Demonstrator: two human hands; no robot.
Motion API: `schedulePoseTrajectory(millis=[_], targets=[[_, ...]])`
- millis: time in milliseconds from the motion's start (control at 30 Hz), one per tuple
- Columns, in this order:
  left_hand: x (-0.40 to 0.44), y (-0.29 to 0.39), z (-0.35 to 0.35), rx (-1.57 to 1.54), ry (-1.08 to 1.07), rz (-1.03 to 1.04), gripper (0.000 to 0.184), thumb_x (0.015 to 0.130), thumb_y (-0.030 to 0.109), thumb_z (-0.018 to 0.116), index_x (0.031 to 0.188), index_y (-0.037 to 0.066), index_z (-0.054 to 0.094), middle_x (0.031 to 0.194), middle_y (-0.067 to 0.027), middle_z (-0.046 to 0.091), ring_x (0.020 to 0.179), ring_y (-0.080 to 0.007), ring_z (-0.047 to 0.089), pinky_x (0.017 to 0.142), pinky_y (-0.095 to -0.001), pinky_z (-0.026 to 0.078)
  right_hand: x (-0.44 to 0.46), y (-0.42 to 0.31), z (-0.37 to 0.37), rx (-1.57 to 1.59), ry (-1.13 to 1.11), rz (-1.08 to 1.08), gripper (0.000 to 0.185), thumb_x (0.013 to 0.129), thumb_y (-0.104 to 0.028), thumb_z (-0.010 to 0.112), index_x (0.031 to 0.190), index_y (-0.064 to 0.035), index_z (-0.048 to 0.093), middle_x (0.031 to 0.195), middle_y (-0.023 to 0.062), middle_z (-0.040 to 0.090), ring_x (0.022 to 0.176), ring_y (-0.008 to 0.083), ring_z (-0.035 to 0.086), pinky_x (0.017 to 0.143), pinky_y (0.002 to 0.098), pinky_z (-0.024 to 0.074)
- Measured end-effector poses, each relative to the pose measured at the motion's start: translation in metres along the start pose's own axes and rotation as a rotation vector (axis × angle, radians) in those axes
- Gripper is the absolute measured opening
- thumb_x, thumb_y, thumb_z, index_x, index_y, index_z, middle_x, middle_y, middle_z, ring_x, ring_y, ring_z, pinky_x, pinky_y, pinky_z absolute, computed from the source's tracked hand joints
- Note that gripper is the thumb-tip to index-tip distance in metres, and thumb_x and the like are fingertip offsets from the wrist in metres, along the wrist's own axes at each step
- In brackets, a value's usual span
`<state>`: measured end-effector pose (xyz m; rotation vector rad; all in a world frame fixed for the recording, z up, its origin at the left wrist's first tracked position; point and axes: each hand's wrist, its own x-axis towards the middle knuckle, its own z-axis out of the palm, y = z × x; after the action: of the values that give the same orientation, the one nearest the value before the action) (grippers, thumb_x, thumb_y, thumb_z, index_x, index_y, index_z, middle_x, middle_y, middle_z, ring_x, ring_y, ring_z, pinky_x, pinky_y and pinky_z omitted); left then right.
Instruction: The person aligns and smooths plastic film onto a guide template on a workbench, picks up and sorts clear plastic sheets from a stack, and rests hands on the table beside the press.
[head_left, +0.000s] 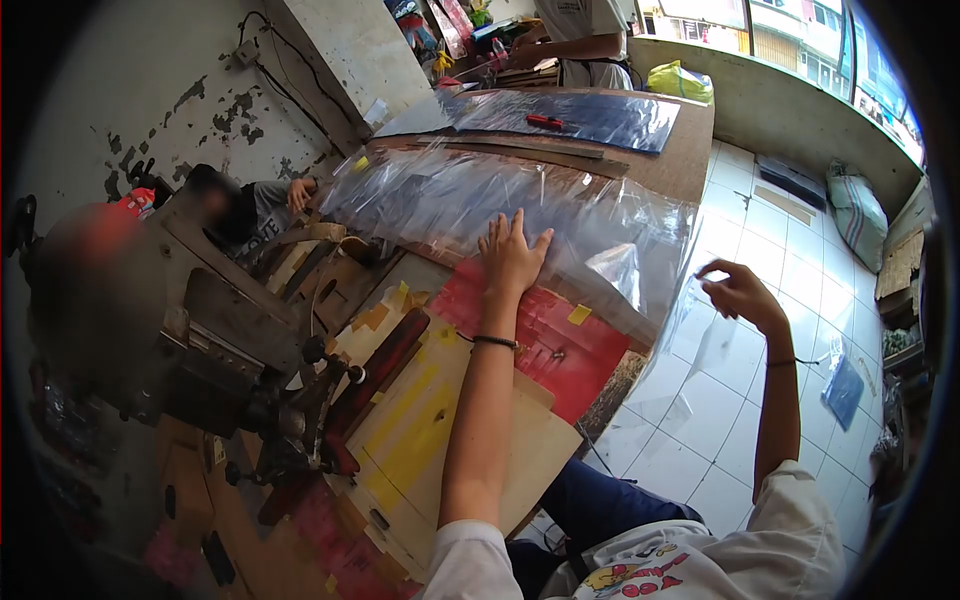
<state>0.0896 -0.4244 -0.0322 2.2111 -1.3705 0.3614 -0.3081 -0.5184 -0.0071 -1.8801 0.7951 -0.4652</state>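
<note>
Long clear plastic sheets (580, 225) lie wrinkled across the wooden table, their right end hanging over the edge. My left hand (512, 262) rests on them near the front side, fingers spread and palm down. Out beyond the table's right edge, my right hand (745, 298) is raised with curled fingers, thumb and index finger pinched at the thin overhanging plastic. The exact grip is hard to see through the transparent film. Under my left forearm are a red sheet (575, 355) and a pale board (415, 440) with yellow tape marks.
A dark metal machine (240, 350) with knobs stands at left. One person (250, 215) sits behind it; another (590, 45) stands at the far end. A red cutter-like tool (546, 122) lies on a bluish plastic sheet (620, 115). A sack (857, 215) stands on white floor tiles (660, 460).
</note>
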Motion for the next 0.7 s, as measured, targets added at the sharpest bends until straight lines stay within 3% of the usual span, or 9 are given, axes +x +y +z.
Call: schedulePoseTrajectory(millis=[133, 167, 267, 333, 500, 567, 600, 633, 700], targets=[[-0.001, -0.003, -0.002, -0.030, 0.097, 0.080, 0.050, 0.096, 0.049, 0.063, 0.130, 0.012, 0.066, 0.144, -0.0201, 0.057, 0.134, -0.0386, 0.051, 0.113, -0.0556, 0.034, -0.063, 0.080, 0.000, 0.078, -0.337, 0.161, 0.032, 0.086, -0.019, 0.079, 0.112, -0.0034, 0.068, 0.074, 0.0011, 0.070, 0.061, 0.0055, 0.061, 0.053, 0.0214, 0.0457], [-0.002, -0.002, -0.008, -0.050, 0.068, 0.082, 0.042, 0.096, 0.045, 0.063, 0.123, 0.011, 0.068, 0.137, -0.0175, 0.061, 0.127, -0.0367, 0.055, 0.108, -0.0536, 0.037, -0.078, 0.115, 0.003, 0.143, -0.450, 0.234, 0.034, 0.083, -0.023, 0.086, 0.108, -0.0048, 0.070, 0.074, 0.0012, 0.071, 0.061, 0.0055, 0.062, 0.052, 0.0216, 0.0456], [-0.001, 0.005, -0.025, -0.080, 0.115, 0.131, 0.026, 0.098, 0.034, 0.065, 0.105, 0.010, 0.071, 0.117, -0.0103, 0.070, 0.108, -0.0314, 0.063, 0.093, -0.0479, 0.044, -0.135, 0.169, 0.020, -0.024, -0.612, 0.464, 0.022, 0.089, -0.023, 0.081, 0.100, -0.0046, 0.078, 0.082, -0.0003, 0.075, 0.072, 0.0051, 0.065, 0.063, 0.0229, 0.0521], [-0.002, 0.005, -0.024, -0.051, 0.288, 0.206, 0.021, 0.098, 0.030, 0.064, 0.098, 0.010, 0.069, 0.101, -0.0064, 0.072, 0.096, -0.0282, 0.065, 0.084, -0.0445, 0.045, -0.168, 0.180, 0.022, 0.020, -0.476, 0.475, 0.021, 0.091, -0.021, 0.079, 0.099, -0.0019, 0.078, 0.082, 0.0032, 0.075, 0.072, 0.0092, 0.068, 0.066, 0.0240, 0.0551], [0.011, 0.038, -0.095, -0.268, 0.574, 0.232, 0.020, 0.100, 0.029, 0.063, 0.096, 0.009, 0.068, 0.078, -0.0121, 0.070, 0.076, -0.0324, 0.066, 0.073, -0.0457, 0.047, -0.212, 0.169, -0.016, 0.107, 0.071, 0.442, 0.021, 0.097, -0.019, 0.072, 0.102, 0.0011, 0.076, 0.081, 0.0075, 0.072, 0.066, 0.0135, 0.069, 0.062, 0.0295, 0.0600], [0.004, 0.089, -0.187, -0.362, 0.713, 0.398, 0.022, 0.100, 0.028, 0.065, 0.094, 0.007, 0.067, 0.070, -0.0125, 0.066, 0.062, -0.0321, 0.064, 0.059, -0.0443, 0.045, -0.219, 0.177, -0.047, 0.187, 0.360, 0.266, 0.026, 0.100, -0.024, 0.067, 0.107, 0.0001, 0.074, 0.089, 0.0063, 0.072, 0.075, 0.0122, 0.069, 0.063, 0.0284, 0.0593], [-0.006, 0.117, -0.232, -0.510, 0.824, 0.522, 0.028, 0.102, 0.031, 0.065, 0.093, 0.005, 0.071, 0.058, -0.0047, 0.056, 0.047, -0.0150, 0.045, 0.047, -0.0327, 0.033, -0.219, 0.184, -0.069, 0.257, 0.514, 0.177, 0.029, 0.102, -0.026, 0.065, 0.114, -0.0007, 0.071, 0.100, 0.0076, 0.072, 0.086, 0.0134, 0.069, 0.070, 0.0295, 0.0595], [-0.019, 0.137, -0.271, -0.528, 0.846, 0.596, 0.032, 0.098, 0.035, 0.070, 0.089, 0.005, 0.072, 0.056, -0.0002, 0.050, 0.049, -0.0082, 0.039, 0.046, -0.0303, 0.029, -0.221, 0.196, -0.090, 0.335, 0.661, 0.097, 0.033, 0.103, -0.028, 0.062, 0.122, -0.0015, 0.067, 0.110, 0.0088, 0.072, 0.097, 0.0146, 0.069, 0.076, 0.0306, 0.0597], [-0.061, 0.168, -0.336, -0.413, 0.604, 0.613, 0.046, 0.088, 0.052, 0.073, 0.082, 0.007, 0.067, 0.063, -0.0071, 0.061, 0.056, -0.0249, 0.062, 0.054, -0.0366, 0.046, -0.215, 0.211, -0.147, 0.392, 0.806, -0.143, 0.039, 0.107, -0.030, 0.054, 0.137, -0.0047, 0.058, 0.131, 0.0128, 0.066, 0.120, 0.0189, 0.063, 0.094, 0.0355, 0.0566]])
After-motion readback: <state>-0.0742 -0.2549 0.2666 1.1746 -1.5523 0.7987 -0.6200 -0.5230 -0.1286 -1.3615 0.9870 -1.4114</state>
